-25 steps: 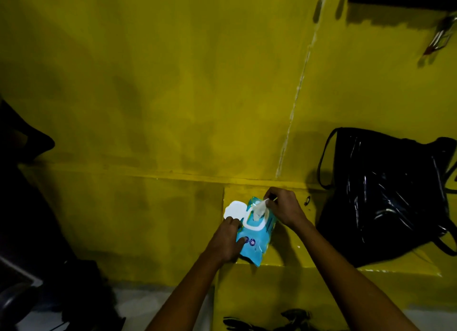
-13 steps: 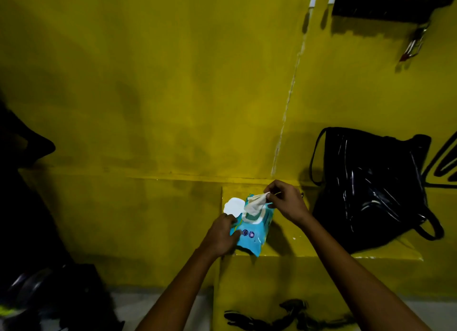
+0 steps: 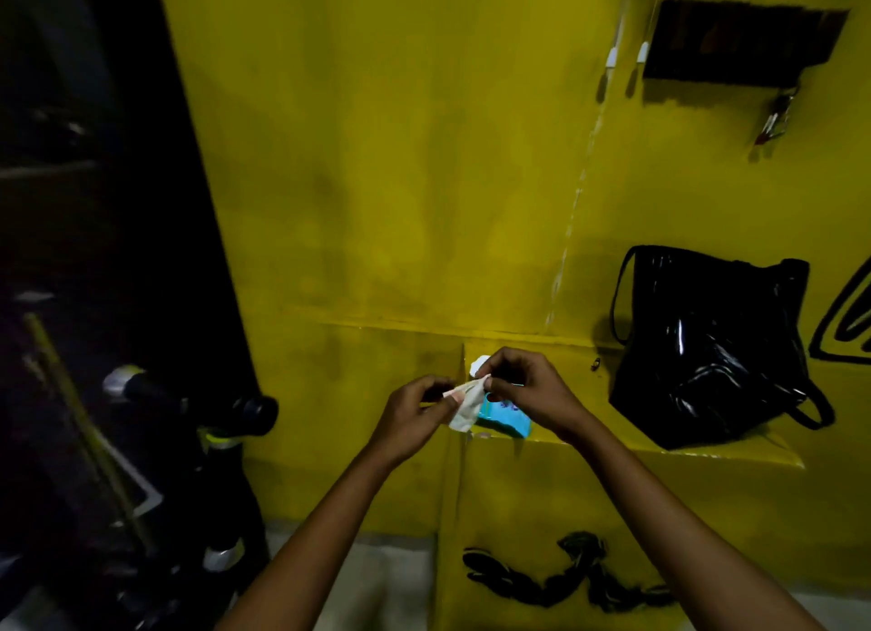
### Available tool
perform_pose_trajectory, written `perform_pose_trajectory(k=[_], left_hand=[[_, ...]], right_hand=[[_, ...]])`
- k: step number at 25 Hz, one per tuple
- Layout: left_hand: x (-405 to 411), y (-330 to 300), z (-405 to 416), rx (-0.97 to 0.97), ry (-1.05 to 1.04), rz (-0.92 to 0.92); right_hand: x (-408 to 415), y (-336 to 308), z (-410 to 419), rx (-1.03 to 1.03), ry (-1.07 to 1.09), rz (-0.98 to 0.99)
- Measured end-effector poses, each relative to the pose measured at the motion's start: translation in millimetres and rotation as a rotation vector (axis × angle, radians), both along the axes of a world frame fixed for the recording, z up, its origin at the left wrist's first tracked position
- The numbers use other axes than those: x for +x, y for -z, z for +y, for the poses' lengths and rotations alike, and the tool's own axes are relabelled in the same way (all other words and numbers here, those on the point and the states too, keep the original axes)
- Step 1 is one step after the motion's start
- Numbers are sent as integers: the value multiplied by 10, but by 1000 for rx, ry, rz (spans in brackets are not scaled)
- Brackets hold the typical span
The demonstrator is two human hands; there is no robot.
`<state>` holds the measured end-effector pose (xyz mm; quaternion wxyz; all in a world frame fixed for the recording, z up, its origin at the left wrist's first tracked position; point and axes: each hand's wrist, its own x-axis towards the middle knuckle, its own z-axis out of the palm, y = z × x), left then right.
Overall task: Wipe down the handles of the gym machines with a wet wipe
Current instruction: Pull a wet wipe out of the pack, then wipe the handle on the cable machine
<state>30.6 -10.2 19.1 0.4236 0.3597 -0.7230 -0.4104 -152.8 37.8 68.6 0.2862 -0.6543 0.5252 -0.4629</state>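
A white wet wipe (image 3: 466, 404) hangs between my two hands above the yellow ledge (image 3: 683, 451). My left hand (image 3: 417, 411) pinches its left edge and my right hand (image 3: 528, 390) pinches its top right corner. Behind and below the hands lies the blue wipe pack (image 3: 504, 416) on the ledge, with its white lid flap (image 3: 480, 364) standing open; my right hand hides most of the pack. At the far left stands a dark gym machine with black handles (image 3: 250, 411) and silver collars (image 3: 120, 380).
A glossy black handbag (image 3: 711, 347) sits on the ledge to the right, against the yellow wall (image 3: 424, 182). A dark panel (image 3: 740, 46) with keys (image 3: 775, 116) hangs at the upper right. Grey floor (image 3: 377, 578) shows below.
The wipe has come free of the pack. My left hand let go of the pack and took the wipe's edge. The view swung left, and the dark machine came into sight.
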Motion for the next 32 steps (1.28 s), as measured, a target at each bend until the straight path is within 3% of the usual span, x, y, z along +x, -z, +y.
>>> perform_pose_trajectory(k=[9, 17, 23, 27, 30, 32], left_hand=[[1007, -228, 985, -166, -244, 67], [1846, -325, 1354, -118, -324, 128], [2360, -430, 1277, -88, -249, 212], [2583, -425, 1153, -59, -211, 192], [2725, -352, 998, -23, -180, 176], [2795, -296, 891, -79, -176, 62]], right_hand=[[1170, -131, 758, 181, -190, -388], [1914, -59, 964, 159, -223, -324], [2316, -90, 877, 201, -302, -457], [2524, -66, 729, 252, -216, -503], [2688, 23, 633, 142, -140, -423], [2785, 103, 545, 71, -30, -383]])
